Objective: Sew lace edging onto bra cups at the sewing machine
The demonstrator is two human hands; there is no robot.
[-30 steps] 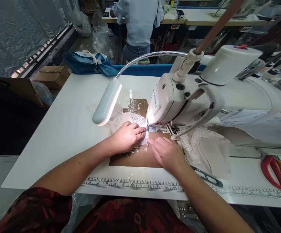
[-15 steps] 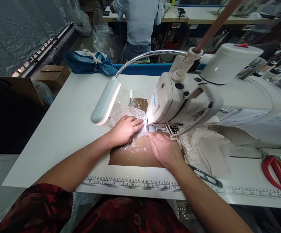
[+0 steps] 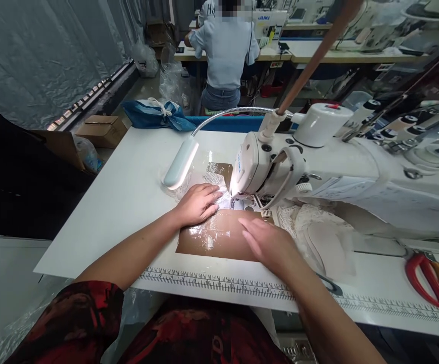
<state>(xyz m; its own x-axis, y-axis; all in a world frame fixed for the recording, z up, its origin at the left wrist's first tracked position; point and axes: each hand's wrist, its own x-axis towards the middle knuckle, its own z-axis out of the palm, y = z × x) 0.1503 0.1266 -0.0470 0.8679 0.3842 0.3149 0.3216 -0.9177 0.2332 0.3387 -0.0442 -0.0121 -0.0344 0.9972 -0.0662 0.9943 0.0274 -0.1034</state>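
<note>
Bare forearms; short red-and-black, seemingly floral-patterned garment [image 3: 83, 323].

Scanning around the sewing machine [image 3: 318, 162] now: I see red-handled scissors [image 3: 427, 280] lying on the bench [image 3: 128, 187] at its right end. A printed ruler strip [image 3: 219, 284] runs along the bench edge in front of it. Behind the machine, a blue bag [image 3: 154, 114] sits at the bench's far edge, a cardboard box [image 3: 100, 130] left of that, and a person in a light shirt [image 3: 227, 48] seated farther back.
</note>
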